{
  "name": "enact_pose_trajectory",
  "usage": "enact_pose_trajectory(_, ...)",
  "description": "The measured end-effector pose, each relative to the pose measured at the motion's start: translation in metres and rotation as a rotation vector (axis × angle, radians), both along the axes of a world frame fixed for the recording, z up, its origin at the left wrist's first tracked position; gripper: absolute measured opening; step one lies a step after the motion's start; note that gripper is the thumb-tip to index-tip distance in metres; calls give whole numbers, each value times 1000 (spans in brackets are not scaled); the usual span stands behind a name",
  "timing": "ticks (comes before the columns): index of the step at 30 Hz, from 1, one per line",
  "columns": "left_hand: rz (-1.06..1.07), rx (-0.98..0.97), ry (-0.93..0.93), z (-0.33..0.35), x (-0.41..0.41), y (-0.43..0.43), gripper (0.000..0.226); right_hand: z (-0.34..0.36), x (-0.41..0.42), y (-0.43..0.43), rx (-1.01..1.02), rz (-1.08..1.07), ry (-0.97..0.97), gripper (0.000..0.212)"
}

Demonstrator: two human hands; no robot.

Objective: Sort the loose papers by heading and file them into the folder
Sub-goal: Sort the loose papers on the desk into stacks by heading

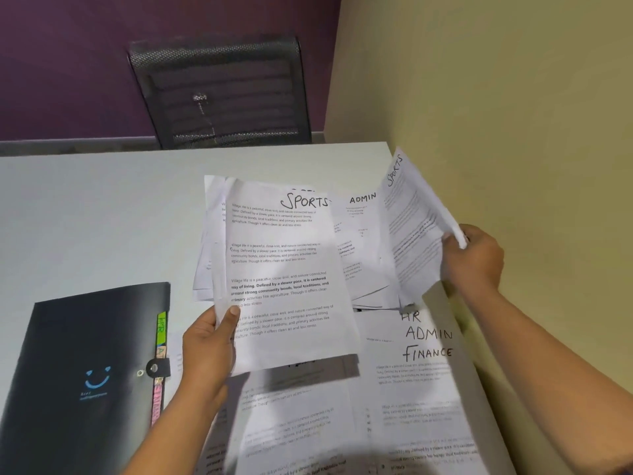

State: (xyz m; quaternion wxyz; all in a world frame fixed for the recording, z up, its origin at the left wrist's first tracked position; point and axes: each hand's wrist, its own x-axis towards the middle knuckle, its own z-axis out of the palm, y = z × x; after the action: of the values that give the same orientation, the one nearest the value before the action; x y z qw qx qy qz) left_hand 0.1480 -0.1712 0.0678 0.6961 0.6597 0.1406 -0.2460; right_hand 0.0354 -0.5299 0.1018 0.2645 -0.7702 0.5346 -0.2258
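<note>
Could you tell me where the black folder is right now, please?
The folder lies closed on the table's left side in the head view, just left of the left hand.

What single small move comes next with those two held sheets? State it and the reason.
Probably lay the right hand's SPORTS sheet onto the left hand's SPORTS sheet: both headings match, so they belong together. The black folder lies shut, so filing comes later.
</note>
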Motion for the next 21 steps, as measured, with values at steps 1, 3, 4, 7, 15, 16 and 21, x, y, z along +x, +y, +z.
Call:
enact_pose_trajectory(1,-2,3,0,2,-3,2,19,13,-7,6,-17,8,-77,18)
enact_pose_trajectory(3,-6,-3,-5,5,-10,7,19,36,-25,19,42,-19,-280,11)
enact_pose_trajectory(4,-5,-6,-9,7,-13,10,19,46,-35,28,111,-48,-396,8)
enact_pose_trajectory(7,-2,-5,-8,12,-24,17,19,69,-64,62,383,-101,-653,6)
enact_pose_trajectory(15,-41,-26,3,24,-56,31,20,63,-108,170,953,-24,-588,13)
enact_pose_trajectory(16,-57,-31,3,26,-61,33,21,59,-110,178,994,10,-547,14)
enact_pose_trajectory(21,-128,-64,-14,36,-87,42,22,42,-117,190,1058,275,-268,30)
